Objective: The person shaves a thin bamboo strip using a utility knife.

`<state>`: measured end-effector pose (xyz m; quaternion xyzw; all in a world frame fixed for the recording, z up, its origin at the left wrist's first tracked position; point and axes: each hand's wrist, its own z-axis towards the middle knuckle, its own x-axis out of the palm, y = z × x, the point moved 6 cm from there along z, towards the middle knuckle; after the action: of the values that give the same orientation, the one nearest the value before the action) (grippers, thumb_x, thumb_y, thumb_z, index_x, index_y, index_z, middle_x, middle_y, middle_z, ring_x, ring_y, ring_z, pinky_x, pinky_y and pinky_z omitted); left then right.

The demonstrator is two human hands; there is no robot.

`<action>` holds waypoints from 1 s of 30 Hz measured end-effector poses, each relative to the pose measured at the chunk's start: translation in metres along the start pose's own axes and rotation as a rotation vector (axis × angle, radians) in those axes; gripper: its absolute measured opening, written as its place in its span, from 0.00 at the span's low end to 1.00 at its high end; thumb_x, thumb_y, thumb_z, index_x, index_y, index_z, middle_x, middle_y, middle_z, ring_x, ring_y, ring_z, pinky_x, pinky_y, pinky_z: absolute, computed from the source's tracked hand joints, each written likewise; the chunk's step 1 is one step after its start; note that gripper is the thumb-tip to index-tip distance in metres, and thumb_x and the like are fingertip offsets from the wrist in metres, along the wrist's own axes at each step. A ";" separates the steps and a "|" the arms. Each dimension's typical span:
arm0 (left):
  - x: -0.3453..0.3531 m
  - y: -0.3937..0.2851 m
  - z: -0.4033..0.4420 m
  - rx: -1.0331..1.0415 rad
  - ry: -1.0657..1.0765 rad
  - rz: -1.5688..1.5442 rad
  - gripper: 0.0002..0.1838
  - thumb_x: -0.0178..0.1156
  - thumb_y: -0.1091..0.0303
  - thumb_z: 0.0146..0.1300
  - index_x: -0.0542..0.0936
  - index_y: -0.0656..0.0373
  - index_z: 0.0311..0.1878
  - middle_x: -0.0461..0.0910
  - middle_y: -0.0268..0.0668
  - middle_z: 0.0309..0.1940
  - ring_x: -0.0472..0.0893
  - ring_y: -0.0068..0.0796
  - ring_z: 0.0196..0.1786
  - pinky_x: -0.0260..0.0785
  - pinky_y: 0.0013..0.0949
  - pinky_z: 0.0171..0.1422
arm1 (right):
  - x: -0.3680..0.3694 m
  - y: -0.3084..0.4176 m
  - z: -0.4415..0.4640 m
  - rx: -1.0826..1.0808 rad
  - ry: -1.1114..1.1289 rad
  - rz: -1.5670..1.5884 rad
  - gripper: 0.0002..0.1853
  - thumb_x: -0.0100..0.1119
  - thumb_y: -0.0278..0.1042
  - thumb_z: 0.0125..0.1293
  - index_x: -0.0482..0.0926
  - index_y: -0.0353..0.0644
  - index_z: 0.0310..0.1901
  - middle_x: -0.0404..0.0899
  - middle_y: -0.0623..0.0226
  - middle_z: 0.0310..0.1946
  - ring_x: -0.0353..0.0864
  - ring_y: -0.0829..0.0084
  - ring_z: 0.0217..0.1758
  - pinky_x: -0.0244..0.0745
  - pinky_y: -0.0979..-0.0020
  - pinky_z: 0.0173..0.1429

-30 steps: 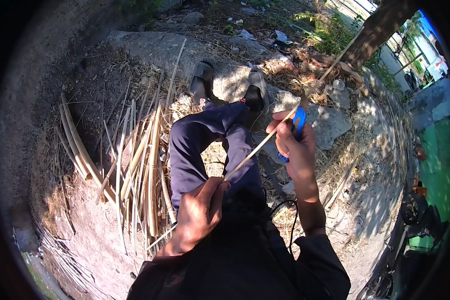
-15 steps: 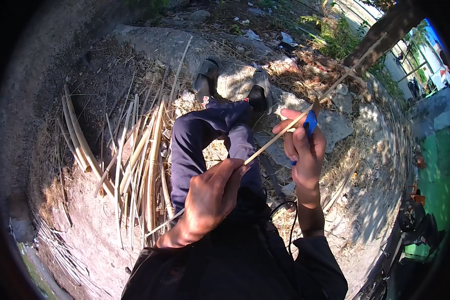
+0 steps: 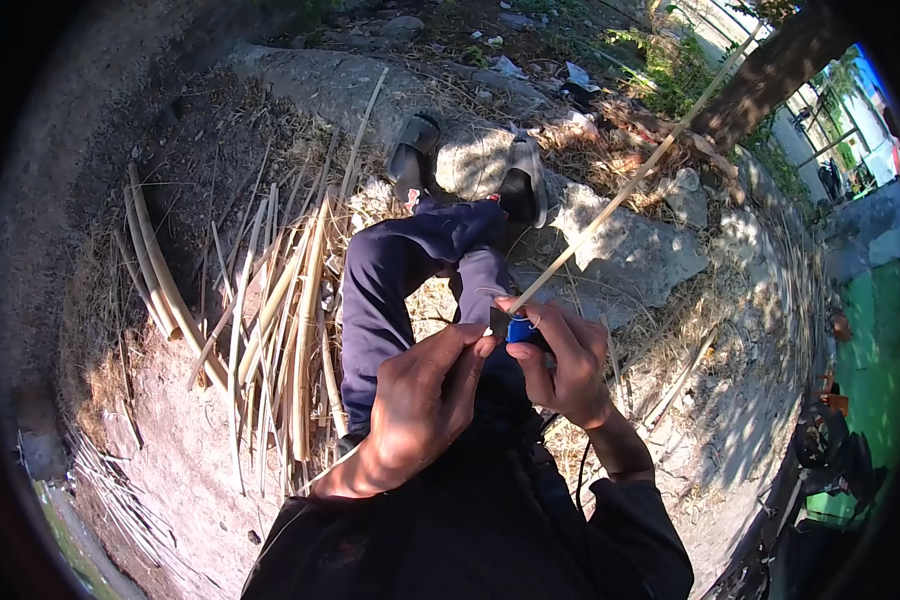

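Observation:
My left hand point(image 3: 420, 400) pinches a long thin pale strip point(image 3: 625, 192) over my lap. From the fingers the strip slants up to the right, toward a tree trunk, and its other end shows below my left wrist. My right hand point(image 3: 567, 362) is closed round a blue-handled knife point(image 3: 521, 330), close beside the left fingertips. The short dark blade point(image 3: 498, 321) lies against the strip between the two hands. Part of the handle is hidden by my right fingers.
A pile of split pale strips point(image 3: 305, 340) lies on the ground to the left, beside thicker curved pieces point(image 3: 156, 265). Rocks point(image 3: 630, 250) and dry grass are beyond my feet. A tree trunk point(image 3: 770, 75) leans at the upper right, above a green surface point(image 3: 875, 350).
My right hand with the knife has moved down and left along the strip to my left fingertips. My left hand shifted slightly right and up earlier, then stayed nearly in place.

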<state>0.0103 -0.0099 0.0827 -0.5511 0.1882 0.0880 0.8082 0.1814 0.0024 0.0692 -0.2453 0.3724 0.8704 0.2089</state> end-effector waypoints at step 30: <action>-0.026 0.054 -0.034 -0.281 0.003 0.077 0.07 0.64 0.78 0.75 0.84 0.68 0.52 0.88 0.50 0.37 0.90 0.41 0.34 0.78 0.37 0.39 | -0.049 -0.156 -0.001 0.620 -0.435 0.428 0.24 0.54 0.50 0.85 0.81 0.37 0.64 0.67 0.79 0.25 0.57 0.88 0.20 0.50 0.78 0.24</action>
<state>-0.0398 -0.0193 0.0360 -0.6513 0.1962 0.1437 0.7188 0.3062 0.0917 0.0121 0.1012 0.6059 0.7725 0.1610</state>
